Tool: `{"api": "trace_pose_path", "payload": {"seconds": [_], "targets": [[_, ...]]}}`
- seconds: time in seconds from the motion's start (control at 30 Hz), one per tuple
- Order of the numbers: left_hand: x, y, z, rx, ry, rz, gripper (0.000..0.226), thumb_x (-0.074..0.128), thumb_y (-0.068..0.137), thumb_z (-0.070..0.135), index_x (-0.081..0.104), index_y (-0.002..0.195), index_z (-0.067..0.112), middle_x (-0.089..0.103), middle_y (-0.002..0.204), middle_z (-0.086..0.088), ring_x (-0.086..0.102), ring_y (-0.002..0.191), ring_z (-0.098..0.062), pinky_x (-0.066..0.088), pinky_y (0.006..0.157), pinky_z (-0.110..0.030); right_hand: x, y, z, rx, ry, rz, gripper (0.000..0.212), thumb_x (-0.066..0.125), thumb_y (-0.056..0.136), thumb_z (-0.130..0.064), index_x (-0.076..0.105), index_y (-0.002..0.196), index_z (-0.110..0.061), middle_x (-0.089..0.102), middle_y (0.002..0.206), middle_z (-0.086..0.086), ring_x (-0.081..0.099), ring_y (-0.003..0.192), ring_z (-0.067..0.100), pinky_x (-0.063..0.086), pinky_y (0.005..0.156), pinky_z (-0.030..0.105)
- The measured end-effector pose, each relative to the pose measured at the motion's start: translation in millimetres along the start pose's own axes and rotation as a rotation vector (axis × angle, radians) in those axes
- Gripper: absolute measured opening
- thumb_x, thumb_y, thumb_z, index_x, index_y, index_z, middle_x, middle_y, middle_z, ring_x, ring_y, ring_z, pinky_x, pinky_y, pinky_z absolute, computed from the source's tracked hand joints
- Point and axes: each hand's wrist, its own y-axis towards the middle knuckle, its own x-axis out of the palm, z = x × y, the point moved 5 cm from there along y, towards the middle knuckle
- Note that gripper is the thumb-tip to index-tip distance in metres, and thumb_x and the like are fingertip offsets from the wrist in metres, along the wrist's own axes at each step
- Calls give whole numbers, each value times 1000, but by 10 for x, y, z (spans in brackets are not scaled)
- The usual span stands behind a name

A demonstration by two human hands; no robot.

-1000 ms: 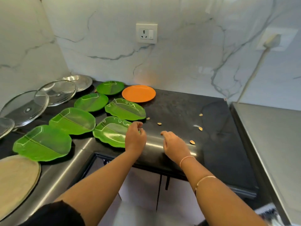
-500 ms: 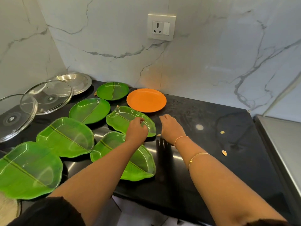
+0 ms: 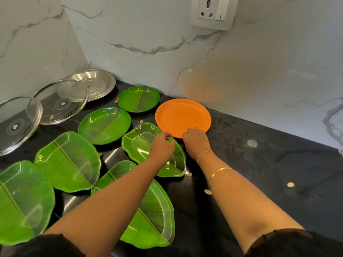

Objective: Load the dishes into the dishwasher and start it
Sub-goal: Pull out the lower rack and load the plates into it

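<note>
Orange plate's (image 3: 182, 115) near rim hidden under right hand (image 3: 194, 140).

White marble-look wall panels (image 3: 141, 34) with grey veining meet in a corner on the left, and they catch a soft, even light. Up top sits a white socket plate (image 3: 212, 13), its switch to the right of the holes. Below runs a glossy black countertop (image 3: 269, 164), streaked with pale reflections. A faint orange glow tints the wall just above the counter.
</note>
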Motion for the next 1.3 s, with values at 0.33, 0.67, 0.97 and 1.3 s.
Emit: {"api": "trace_pose_path", "payload": {"seconds": [0.33,0.67,0.97,1.3], "targets": [[-35,-147,144,-158,-303,28,42,46,95,41,44,126,11,59,115,-7,58,102,-28,48,92,-41,-416,-437,90,65,234,345,13,44,67,-18,50,59,-10,51,60,10,50,52,28,34,42,29],[195,-1187,506,-307,-728,-225,33,45,91,11,47,123,3,56,108,-18,54,76,-26,48,52,-33,-821,-2008,-222,185,222,589,17,46,71,-23,54,66,-9,55,67,10,52,59,29,40,52,33],[340,-3133,738,34,-513,-224,49,40,85,0,39,133,9,56,125,-18,54,112,-37,42,88,-37,-891,-3880,-461,529,297,521,36,48,79,-32,62,104,-10,64,94,9,58,77,29,50,59,37],[841,-5316,641,143,-435,-539,63,38,90,2,18,146,23,49,134,-12,53,112,-35,46,94,-47,-819,-6003,-617,844,226,404,27,64,76,-23,62,99,-8,63,92,11,60,79,32,51,53,41]]}}
